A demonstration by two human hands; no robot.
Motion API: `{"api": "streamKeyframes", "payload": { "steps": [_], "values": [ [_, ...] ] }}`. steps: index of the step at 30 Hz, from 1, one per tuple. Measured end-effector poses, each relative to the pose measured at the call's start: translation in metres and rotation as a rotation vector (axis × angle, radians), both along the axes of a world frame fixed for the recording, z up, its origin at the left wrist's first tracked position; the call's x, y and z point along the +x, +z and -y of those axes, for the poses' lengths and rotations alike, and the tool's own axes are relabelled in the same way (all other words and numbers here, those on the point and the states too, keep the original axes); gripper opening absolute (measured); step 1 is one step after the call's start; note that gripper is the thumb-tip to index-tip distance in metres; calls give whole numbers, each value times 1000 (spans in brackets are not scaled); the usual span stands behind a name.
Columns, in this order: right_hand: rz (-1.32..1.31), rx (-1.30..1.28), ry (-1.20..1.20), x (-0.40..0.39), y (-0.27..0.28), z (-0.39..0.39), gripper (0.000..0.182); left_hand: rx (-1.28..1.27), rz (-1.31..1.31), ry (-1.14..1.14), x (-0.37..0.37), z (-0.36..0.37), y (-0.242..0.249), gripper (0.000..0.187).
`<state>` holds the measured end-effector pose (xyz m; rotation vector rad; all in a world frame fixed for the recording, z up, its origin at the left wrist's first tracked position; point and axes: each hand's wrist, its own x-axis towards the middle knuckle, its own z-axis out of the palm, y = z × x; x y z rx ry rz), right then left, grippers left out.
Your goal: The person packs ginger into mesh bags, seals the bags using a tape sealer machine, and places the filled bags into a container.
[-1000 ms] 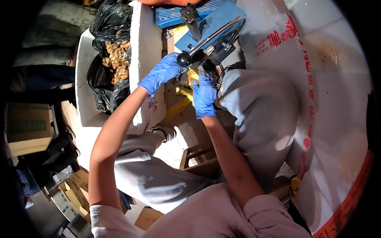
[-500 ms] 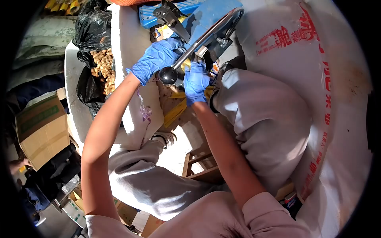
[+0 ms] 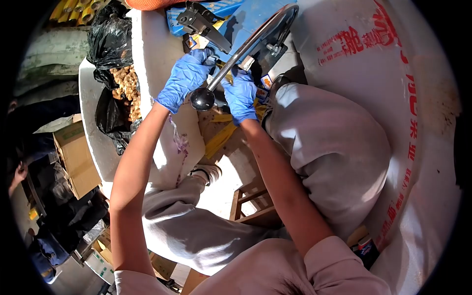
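My left hand (image 3: 186,79), in a blue glove, is closed at the left of a metal lever (image 3: 244,48). A dark, shiny bit shows at its fingertips, too small to name. On the lever's near end sits a black ball knob (image 3: 202,99), between my two wrists and touched by neither. My right hand (image 3: 240,96), gloved alike, has its fingers bent in under the lever, beside a small pale block (image 3: 247,63). What those fingers hold is hidden. Above the hands a black metal bracket (image 3: 204,27) stands over a blue surface (image 3: 255,17).
A white foam box (image 3: 156,54) stands at the left, with ginger (image 3: 127,88) and black plastic bags (image 3: 109,37) beyond it. A white sack (image 3: 354,73) with red print fills the right. Another person's hand (image 3: 19,174) and a cardboard box (image 3: 78,160) are at far left.
My left hand has drawn back a little to the left, away from the lever. My right hand has shifted slightly left. At far left, the cardboard box has moved rightward, away from the other person's hand.
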<state>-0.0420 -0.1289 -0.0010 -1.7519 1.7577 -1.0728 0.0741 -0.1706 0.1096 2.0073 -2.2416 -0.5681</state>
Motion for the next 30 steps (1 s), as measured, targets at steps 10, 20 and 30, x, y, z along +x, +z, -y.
{"api": "streamKeyframes", "payload": {
  "steps": [10,20,30],
  "values": [
    [96,-55,74,7,-8,3,41,-22,-126,102,-2,-1,-8,28],
    [384,82,-10,15,-4,-3,30,218,-617,648,50,28,4,8],
    [-28,-132,18,7,7,2,26,-342,-229,-155,3,-12,14,23]
  ]
}}
